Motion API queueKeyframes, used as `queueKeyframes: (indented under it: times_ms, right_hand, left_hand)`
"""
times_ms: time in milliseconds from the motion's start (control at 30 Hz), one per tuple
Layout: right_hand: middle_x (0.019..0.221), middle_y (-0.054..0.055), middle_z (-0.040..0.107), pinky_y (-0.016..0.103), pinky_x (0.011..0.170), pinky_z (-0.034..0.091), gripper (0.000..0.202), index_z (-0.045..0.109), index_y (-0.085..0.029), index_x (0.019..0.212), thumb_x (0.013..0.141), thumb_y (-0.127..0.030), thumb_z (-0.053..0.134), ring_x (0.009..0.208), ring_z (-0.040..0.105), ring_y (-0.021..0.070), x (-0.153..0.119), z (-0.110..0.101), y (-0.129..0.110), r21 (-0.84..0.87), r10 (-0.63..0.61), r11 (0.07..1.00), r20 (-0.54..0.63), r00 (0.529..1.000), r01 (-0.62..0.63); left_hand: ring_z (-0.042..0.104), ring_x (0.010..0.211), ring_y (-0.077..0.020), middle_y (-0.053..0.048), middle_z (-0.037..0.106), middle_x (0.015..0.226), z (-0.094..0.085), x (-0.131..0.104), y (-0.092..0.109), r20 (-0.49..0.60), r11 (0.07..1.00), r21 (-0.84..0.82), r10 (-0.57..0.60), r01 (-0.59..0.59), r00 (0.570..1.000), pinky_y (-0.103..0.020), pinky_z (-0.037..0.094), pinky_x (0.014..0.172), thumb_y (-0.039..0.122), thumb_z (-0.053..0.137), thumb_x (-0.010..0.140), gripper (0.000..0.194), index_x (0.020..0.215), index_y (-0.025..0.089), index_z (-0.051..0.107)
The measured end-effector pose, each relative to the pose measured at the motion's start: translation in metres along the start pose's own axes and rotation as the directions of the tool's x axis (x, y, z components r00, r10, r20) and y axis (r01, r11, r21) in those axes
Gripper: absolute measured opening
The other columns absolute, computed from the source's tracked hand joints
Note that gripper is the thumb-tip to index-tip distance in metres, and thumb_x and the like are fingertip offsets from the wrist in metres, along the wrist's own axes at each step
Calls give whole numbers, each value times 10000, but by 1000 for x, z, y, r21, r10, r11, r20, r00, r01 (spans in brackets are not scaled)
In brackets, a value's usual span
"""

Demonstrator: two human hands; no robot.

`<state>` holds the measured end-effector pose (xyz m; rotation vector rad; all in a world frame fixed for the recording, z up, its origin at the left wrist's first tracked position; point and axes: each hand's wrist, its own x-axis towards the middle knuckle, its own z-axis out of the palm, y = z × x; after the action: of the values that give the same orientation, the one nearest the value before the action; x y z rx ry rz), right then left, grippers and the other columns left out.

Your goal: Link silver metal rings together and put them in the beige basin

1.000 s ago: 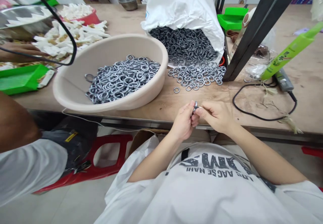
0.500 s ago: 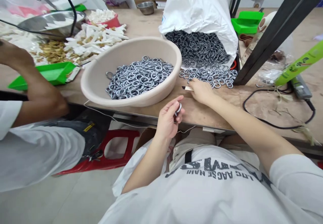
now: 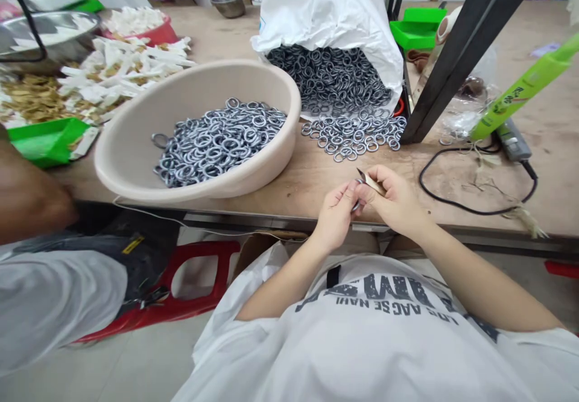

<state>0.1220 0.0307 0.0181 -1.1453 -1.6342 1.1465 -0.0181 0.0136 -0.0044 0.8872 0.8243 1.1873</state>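
My left hand [image 3: 335, 216] is closed on grey metal rings, partly covered by my fingers. One ring [image 3: 359, 182] shows between my fingertips. Close against it, my right hand [image 3: 400, 204] grips a pale, flat stick with a dark pointed tip [image 3: 373, 185]. The thumb of that hand touches the rings too. Both hands meet above the front edge of the wooden table [image 3: 312, 194]. Beyond them a loose pile of rings [image 3: 357, 135] lies on the tabletop, at the mouth of a white sack [image 3: 325, 9] full of rings.
A large beige basin [image 3: 199, 189] holding many rings stands left of my hands. A dark metal post [image 3: 452, 67], a black cable [image 3: 461, 209] and a green packet [image 3: 525, 88] are at right. A co-worker's arm [image 3: 31, 191] is beside a green tray [image 3: 47, 139] at left.
My right hand has left the ring pile and come back to my left hand, with the stick still in it. The view has shifted right, so the basin sits further left.
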Motion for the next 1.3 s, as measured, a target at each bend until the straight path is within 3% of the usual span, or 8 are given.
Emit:
queueKeyframes:
  times_ms: [167, 333, 500, 700, 833, 1000, 1133, 1300]
  right_hand:
    - [674, -4, 521, 291, 629, 372, 508, 550, -206, 731, 961, -643, 431, 645, 482, 143, -4, -12, -1, -119, -112, 987, -33, 993, 107]
    - [633, -6, 478, 305, 596, 295, 445, 501, -209, 667, 998, -503, 456, 605, 446, 139, -21, -10, -12, -383, -271, 879, 91, 958, 285]
    - [633, 0, 494, 307, 596, 273, 440, 496, -209, 662, 996, -493, 454, 605, 448, 142, -24, -12, -11, -488, -264, 821, 136, 955, 297]
    - [688, 23, 596, 300, 596, 272, 489, 560, -209, 727, 1010, -557, 364, 652, 520, 171, 34, -30, 22, -655, -77, 754, -28, 997, 40]
    - [1042, 105, 694, 311, 651, 313, 326, 661, -202, 1016, 925, -505, 584, 854, 592, 238, 78, -20, 34, -837, -86, 542, 34, 996, 75]
    - [1099, 173, 678, 325, 673, 318, 292, 675, -134, 1035, 969, -377, 527, 874, 595, 249, 96, -12, 33, -897, -39, 433, 76, 996, 86]
    - [938, 109, 675, 307, 660, 320, 223, 639, -166, 879, 959, -320, 500, 798, 555, 204, 81, -31, 24, -811, -23, 576, 106, 994, 100]
    - [696, -3, 576, 272, 616, 340, 250, 563, -191, 749, 932, -357, 530, 644, 480, 141, 44, -43, 0, -425, 42, 903, 242, 969, 67]
  left_hand:
    - [284, 463, -41, 40, 399, 562, 0, -7, 8, 94, 989, -92, -103, 112, 990, -190, 203, 435, 546, 659, 846, 466, 651, 153, 503]
    - [272, 442, -46, 59, 355, 509, -4, -8, 8, 95, 982, -136, -122, 135, 988, -198, 205, 439, 554, 678, 825, 470, 655, 168, 471]
    - [287, 439, -42, 57, 384, 526, -2, -10, 7, 107, 976, -160, -135, 151, 985, -200, 199, 438, 523, 701, 819, 451, 663, 166, 475]
    - [357, 459, -52, 20, 444, 521, -10, -19, 8, 239, 980, -62, -170, 190, 956, -208, 244, 463, 539, 679, 837, 482, 617, 146, 507]
    - [402, 452, -51, -5, 558, 590, -22, -19, 12, 110, 976, -65, -201, 209, 973, -188, 239, 433, 482, 675, 851, 355, 833, 127, 668]
    - [508, 516, -66, -22, 656, 741, -37, -14, 19, -24, 966, -151, -218, 212, 976, -160, 304, 414, 312, 698, 799, 273, 1021, 155, 681]
    - [566, 586, -89, -58, 686, 869, -42, -2, 20, -91, 962, -186, -217, 198, 972, -173, 334, 407, 381, 672, 792, 244, 831, 145, 628]
    - [462, 527, -55, -5, 633, 752, -26, 16, 12, -76, 987, 159, -13, 25, 997, -178, 300, 440, 504, 681, 835, 353, 866, 156, 631]
